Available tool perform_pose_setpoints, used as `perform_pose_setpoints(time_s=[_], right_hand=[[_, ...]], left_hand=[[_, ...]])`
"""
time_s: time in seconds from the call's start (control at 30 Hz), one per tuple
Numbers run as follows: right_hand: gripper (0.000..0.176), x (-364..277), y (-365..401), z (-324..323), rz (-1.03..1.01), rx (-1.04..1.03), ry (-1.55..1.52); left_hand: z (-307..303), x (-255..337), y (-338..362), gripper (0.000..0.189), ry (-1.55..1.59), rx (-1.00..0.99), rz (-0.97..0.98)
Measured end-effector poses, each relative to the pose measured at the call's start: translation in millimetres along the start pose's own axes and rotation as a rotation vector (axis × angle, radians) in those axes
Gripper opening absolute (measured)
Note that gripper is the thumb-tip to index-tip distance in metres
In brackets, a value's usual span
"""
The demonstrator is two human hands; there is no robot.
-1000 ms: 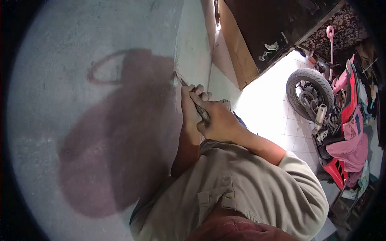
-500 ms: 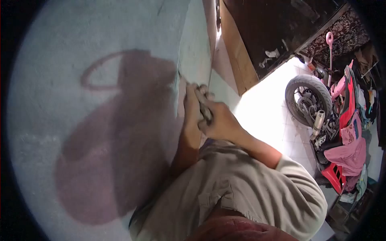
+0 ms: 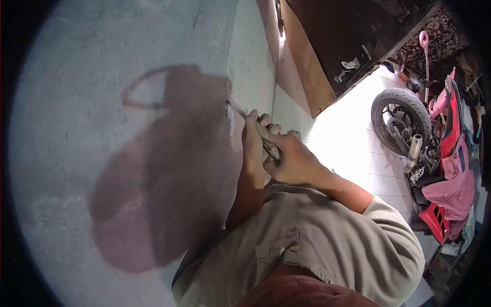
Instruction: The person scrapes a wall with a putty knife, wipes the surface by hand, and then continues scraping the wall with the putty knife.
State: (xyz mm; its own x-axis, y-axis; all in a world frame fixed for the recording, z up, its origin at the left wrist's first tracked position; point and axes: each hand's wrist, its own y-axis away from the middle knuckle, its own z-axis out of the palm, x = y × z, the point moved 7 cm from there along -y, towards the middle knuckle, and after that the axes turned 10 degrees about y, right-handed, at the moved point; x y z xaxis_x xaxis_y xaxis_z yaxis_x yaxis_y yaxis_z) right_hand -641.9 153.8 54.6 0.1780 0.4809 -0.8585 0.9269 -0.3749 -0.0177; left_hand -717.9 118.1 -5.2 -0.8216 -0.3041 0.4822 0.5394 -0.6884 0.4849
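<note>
My left hand (image 3: 251, 139) is closed round the front of a slim pointed tool (image 3: 238, 108). Its narrow tip meets the rough chipped edge (image 3: 230, 97) of a grey-green wall. Behind it, my right hand (image 3: 292, 157) grips the worn, stained rear part of the same tool. Both hands sit close together in front of my chest, fingers wrapped round. The exact kind of tool cannot be made out, as the fingers cover much of it.
The plastered wall (image 3: 66, 128) fills the left side, with a large shadow on it. A dark panel (image 3: 353, 30) with a wooden edge (image 3: 307, 66) stands at the top. To the right, a motorcycle (image 3: 401, 123) with pink cloth (image 3: 452, 194) on it stands on white tiles (image 3: 376, 158).
The view has shifted, so my hands, the motorcycle and the shadow appear farther right. The tool's tip shows more clearly at the wall edge. Both hands keep their grip.
</note>
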Motion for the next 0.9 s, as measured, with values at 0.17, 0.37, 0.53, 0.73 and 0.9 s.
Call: perform_pose_setpoints(time_s=[0.17, 0.37, 0.53, 0.73, 0.9], right_hand=[[0.068, 9.5, -5.5, 2.5, 0.094, -0.057, -0.038], [0.075, 16.6, -11.7, 0.8, 0.107, -0.055, 0.001], [0.071, 20.5, -20.7, 2.6, 0.055, -0.083, 0.055], [0.074, 18.8, -23.7, -0.8, 0.074, -0.036, 0.025], [0.075, 16.8, -28.1, -1.9, 0.039, 0.028, -0.015]], left_hand=[[-0.7, 3.8, -8.7, 0.024, -0.023, 0.124, 0.062], [-7.6, 0.7, -18.3, 0.022, -0.019, 0.074, 0.03], [5.4, 3.9, -16.2, 0.019, 0.025, 0.071, 0.09], [2.0, 10.3, -24.4, 0.017, 0.029, 0.112, 0.111], [5.1, 10.6, -32.7, 0.016, -0.002, 0.057, 0.079]])
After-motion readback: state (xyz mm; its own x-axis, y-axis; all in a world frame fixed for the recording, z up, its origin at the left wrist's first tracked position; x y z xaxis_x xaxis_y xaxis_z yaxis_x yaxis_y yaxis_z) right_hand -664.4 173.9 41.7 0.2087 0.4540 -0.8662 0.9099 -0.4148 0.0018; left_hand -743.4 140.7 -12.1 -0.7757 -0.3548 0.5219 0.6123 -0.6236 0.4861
